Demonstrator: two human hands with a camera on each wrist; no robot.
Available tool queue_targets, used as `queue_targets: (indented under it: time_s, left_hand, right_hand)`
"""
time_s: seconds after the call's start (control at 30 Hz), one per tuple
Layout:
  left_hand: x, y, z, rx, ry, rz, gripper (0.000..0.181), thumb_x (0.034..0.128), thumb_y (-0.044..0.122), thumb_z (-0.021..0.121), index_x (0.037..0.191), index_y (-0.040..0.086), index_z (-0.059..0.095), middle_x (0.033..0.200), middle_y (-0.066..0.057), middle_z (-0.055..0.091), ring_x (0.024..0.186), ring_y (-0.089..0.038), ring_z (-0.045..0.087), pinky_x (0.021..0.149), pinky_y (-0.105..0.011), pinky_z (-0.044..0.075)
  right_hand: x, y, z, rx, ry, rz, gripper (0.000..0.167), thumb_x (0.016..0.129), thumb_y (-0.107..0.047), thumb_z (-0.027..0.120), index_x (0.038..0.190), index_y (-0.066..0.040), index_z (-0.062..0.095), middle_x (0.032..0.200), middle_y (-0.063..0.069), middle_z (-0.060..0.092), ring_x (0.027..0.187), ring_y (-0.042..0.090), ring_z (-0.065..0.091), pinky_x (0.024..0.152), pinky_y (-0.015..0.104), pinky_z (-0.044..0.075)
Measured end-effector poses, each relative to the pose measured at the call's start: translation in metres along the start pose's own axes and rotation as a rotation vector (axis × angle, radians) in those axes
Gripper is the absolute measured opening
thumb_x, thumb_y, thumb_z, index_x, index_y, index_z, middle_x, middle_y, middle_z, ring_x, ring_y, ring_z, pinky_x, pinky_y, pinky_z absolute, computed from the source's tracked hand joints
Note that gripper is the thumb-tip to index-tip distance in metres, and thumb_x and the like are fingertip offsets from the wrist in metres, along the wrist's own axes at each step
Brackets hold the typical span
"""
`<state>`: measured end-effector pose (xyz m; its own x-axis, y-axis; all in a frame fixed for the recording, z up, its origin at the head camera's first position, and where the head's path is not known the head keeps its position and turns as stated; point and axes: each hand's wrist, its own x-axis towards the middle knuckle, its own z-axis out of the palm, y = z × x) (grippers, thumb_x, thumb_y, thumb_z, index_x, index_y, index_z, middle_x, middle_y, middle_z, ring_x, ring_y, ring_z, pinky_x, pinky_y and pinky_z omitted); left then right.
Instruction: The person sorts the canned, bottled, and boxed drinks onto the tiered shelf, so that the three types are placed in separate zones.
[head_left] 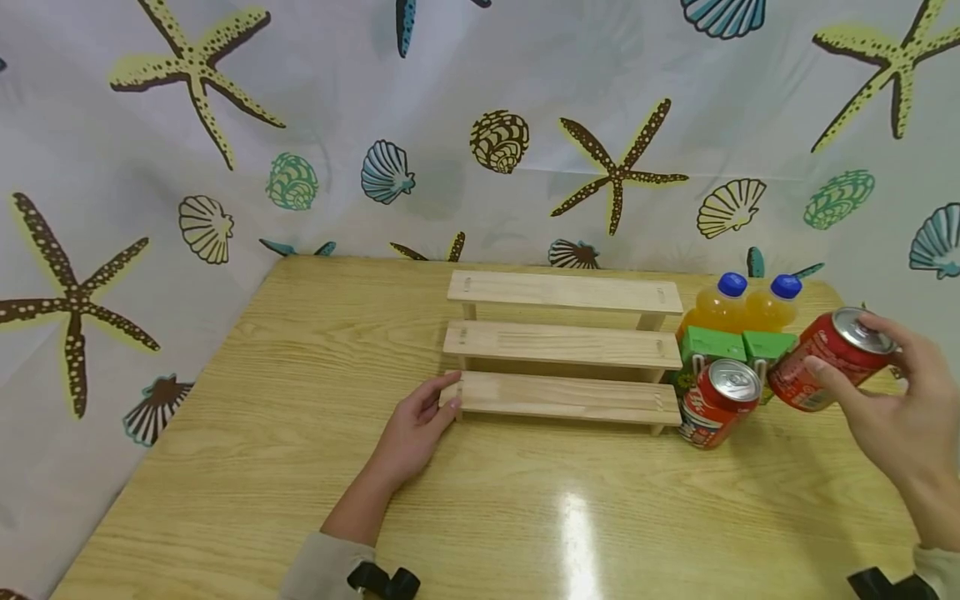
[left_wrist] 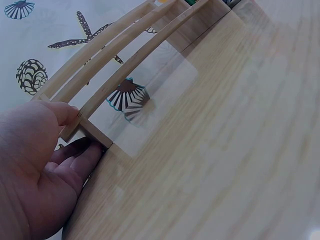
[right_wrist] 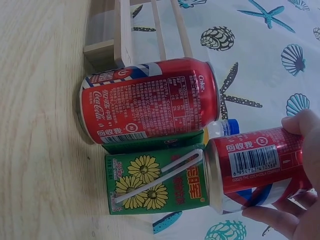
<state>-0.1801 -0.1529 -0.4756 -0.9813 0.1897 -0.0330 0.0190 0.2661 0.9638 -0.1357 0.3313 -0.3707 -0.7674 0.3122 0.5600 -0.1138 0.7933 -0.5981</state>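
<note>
A three-step wooden rack stands on the table, its lowest board nearest me. My left hand grips the left end of that board; in the left wrist view the thumb lies on its end and other fingers curl beneath. My right hand holds a red Coca-Cola can, tilted and raised off the table. Another Coca-Cola can stands upright by the rack's right end. Two green drink cartons are behind it; the nearer one carries yellow flowers and a white straw.
Two orange drink bottles with blue caps stand behind the cartons, close to the rack's right side. A white cloth printed with starfish and shells hangs behind the wood-grain table. Light glares off the table's front.
</note>
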Motion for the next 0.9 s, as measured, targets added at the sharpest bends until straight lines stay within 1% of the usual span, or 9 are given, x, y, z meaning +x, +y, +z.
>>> queue_targets:
  time_s: [0.03, 0.07, 0.13, 0.2, 0.3, 0.4, 0.47, 0.53, 0.9]
  left_hand:
    - [0.000, 0.000, 0.000, 0.002, 0.000, -0.003, 0.045, 0.1028, 0.034, 0.057, 0.146, 0.023, 0.050, 0.160, -0.008, 0.036, 0.149, -0.025, 0.032, 0.119, -0.040, 0.034]
    - [0.000, 0.000, 0.000, 0.000, -0.002, -0.003, 0.045, 0.1028, 0.034, 0.057, 0.146, 0.023, 0.050, 0.160, -0.008, 0.036, 0.149, -0.025, 0.032, 0.119, -0.040, 0.034]
    - [0.000, 0.000, 0.000, 0.001, -0.002, -0.006, 0.045, 0.1028, 0.034, 0.057, 0.146, 0.024, 0.050, 0.160, -0.008, 0.036, 0.149, -0.025, 0.033, 0.118, -0.040, 0.035]
    - [0.000, 0.001, 0.000, 0.000, 0.000, -0.006, 0.045, 0.1027, 0.034, 0.057, 0.146, 0.023, 0.050, 0.160, -0.008, 0.036, 0.149, -0.024, 0.033, 0.118, -0.040, 0.035]
    - [0.000, 0.001, 0.000, -0.001, 0.000, -0.009, 0.046, 0.1026, 0.034, 0.058, 0.146, 0.023, 0.050, 0.161, -0.009, 0.034, 0.149, -0.025, 0.032, 0.118, -0.040, 0.035]
    - [0.000, 0.001, 0.000, 0.007, 0.007, -0.017, 0.046, 0.1024, 0.035, 0.058, 0.146, 0.024, 0.050, 0.161, -0.009, 0.033, 0.149, -0.025, 0.032, 0.118, -0.040, 0.035]
    - [0.000, 0.001, 0.000, 0.013, 0.012, -0.017, 0.045, 0.1025, 0.035, 0.058, 0.146, 0.024, 0.051, 0.161, -0.009, 0.033, 0.149, -0.025, 0.032, 0.118, -0.040, 0.035]
    - [0.000, 0.000, -0.001, 0.019, 0.015, -0.015, 0.045, 0.1026, 0.035, 0.058, 0.146, 0.025, 0.051, 0.161, -0.008, 0.035, 0.149, -0.025, 0.032, 0.118, -0.040, 0.034]
    - [0.001, 0.001, 0.001, 0.000, 0.004, 0.004, 0.044, 0.1030, 0.031, 0.058, 0.146, 0.021, 0.051, 0.160, -0.006, 0.036, 0.149, -0.022, 0.033, 0.118, -0.037, 0.035]
  right_hand:
    - [0.000, 0.000, 0.000, 0.001, 0.000, -0.009, 0.072, 0.083, -0.003, 0.080, 0.147, -0.009, 0.048, 0.141, 0.024, 0.049, 0.119, 0.019, 0.049, 0.087, 0.006, 0.028]
    - [0.001, -0.001, -0.001, -0.001, 0.003, -0.014, 0.072, 0.082, -0.002, 0.081, 0.146, -0.009, 0.049, 0.141, 0.024, 0.050, 0.117, 0.012, 0.048, 0.084, 0.005, 0.028]
    - [0.002, -0.002, -0.001, -0.005, 0.004, -0.021, 0.072, 0.082, -0.001, 0.081, 0.146, -0.008, 0.049, 0.140, 0.025, 0.050, 0.115, 0.016, 0.050, 0.079, 0.002, 0.028]
    - [0.004, -0.003, -0.002, -0.005, -0.002, -0.027, 0.072, 0.082, 0.000, 0.080, 0.146, -0.008, 0.048, 0.139, 0.026, 0.050, 0.113, 0.027, 0.052, 0.074, -0.002, 0.028]
    - [0.007, -0.007, -0.003, 0.000, -0.011, -0.039, 0.072, 0.082, 0.000, 0.080, 0.146, -0.006, 0.048, 0.139, 0.027, 0.049, 0.113, 0.032, 0.052, 0.067, -0.007, 0.028]
    - [0.010, -0.011, -0.003, 0.019, -0.014, -0.069, 0.071, 0.081, 0.000, 0.081, 0.145, -0.006, 0.050, 0.137, 0.028, 0.050, 0.114, 0.014, 0.052, 0.066, -0.008, 0.030]
    - [0.012, -0.014, -0.004, 0.024, -0.009, -0.090, 0.070, 0.080, -0.001, 0.081, 0.144, -0.006, 0.051, 0.135, 0.027, 0.052, 0.110, -0.005, 0.044, 0.065, -0.009, 0.031]
    - [0.014, -0.016, -0.004, 0.029, -0.005, -0.106, 0.070, 0.080, -0.001, 0.082, 0.143, -0.006, 0.053, 0.134, 0.026, 0.054, 0.104, -0.017, 0.036, 0.066, -0.009, 0.031]
    - [0.018, -0.022, -0.006, 0.046, -0.002, -0.098, 0.069, 0.080, -0.003, 0.083, 0.142, -0.009, 0.054, 0.134, 0.020, 0.057, 0.105, -0.018, 0.037, 0.074, -0.005, 0.034]
